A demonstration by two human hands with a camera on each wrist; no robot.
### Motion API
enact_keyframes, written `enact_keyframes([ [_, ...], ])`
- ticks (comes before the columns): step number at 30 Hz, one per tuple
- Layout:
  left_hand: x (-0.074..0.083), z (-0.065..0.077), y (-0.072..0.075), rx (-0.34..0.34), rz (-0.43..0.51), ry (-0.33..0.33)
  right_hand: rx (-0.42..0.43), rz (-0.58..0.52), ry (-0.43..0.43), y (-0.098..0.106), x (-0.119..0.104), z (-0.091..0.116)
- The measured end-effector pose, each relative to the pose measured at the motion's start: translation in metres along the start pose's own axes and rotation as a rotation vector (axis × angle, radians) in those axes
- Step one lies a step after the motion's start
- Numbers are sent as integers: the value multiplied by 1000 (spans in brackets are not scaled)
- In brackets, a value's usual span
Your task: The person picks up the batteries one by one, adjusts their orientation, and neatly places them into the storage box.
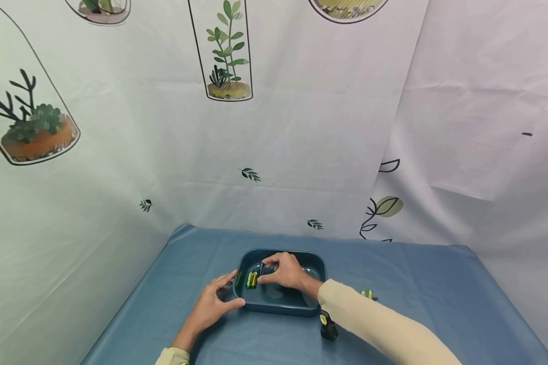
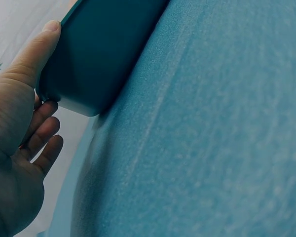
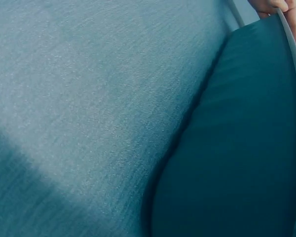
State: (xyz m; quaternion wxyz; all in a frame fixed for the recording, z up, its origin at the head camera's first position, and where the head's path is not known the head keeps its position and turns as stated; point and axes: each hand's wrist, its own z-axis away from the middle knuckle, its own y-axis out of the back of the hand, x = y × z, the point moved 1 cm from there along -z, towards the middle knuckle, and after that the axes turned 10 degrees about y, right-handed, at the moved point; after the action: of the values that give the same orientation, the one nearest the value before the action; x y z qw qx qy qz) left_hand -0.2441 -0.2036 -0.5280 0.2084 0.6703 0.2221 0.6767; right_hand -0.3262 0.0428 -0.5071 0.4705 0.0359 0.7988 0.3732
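A dark blue-green rectangular tray (image 1: pixel 280 307) rests on the blue-covered table. My left hand (image 1: pixel 210 302) holds its left end, the thumb on the near rim and the fingers around the left side. In the left wrist view the thumb presses the tray's rim (image 2: pixel 71 15) while several fingers curl by the corner below. Inside the tray, my right hand (image 1: pixel 285 271) pinches a dark battery (image 1: pixel 261 268) between thumb and fingers. Just left of it lie green-and-yellow batteries (image 1: pixel 252 280). The right wrist view shows the tray's outer wall (image 3: pixel 232 138) but not the right hand.
More green batteries (image 1: pixel 367 293) lie on the table to the right, partly hidden by the right sleeve. Below that cuff is a black object (image 1: pixel 328 328) with a yellow mark, its kind unclear. White printed cloth (image 1: pixel 301 152) hangs behind the blue table cover (image 1: pixel 420 284).
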Motion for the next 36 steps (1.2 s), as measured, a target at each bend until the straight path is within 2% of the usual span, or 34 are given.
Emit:
enact_keyframes([
  [5,1,-1,0,0,1,-12,-2,-13,-33,-3,1,1],
  [8,1,-2,0,-3,9,5,-5,-17,-52,-5,2,2],
  [17,0,-2,-1,-14,14,11,7,-29,-65,-11,0,4],
  [22,1,-2,-1,-19,21,-3,0,0,-70,-15,1,4],
  [30,0,-1,1,-14,29,24,-15,68,-46,-22,4,2],
  [36,-1,0,1,-16,34,27,-10,75,-46,-24,3,2],
])
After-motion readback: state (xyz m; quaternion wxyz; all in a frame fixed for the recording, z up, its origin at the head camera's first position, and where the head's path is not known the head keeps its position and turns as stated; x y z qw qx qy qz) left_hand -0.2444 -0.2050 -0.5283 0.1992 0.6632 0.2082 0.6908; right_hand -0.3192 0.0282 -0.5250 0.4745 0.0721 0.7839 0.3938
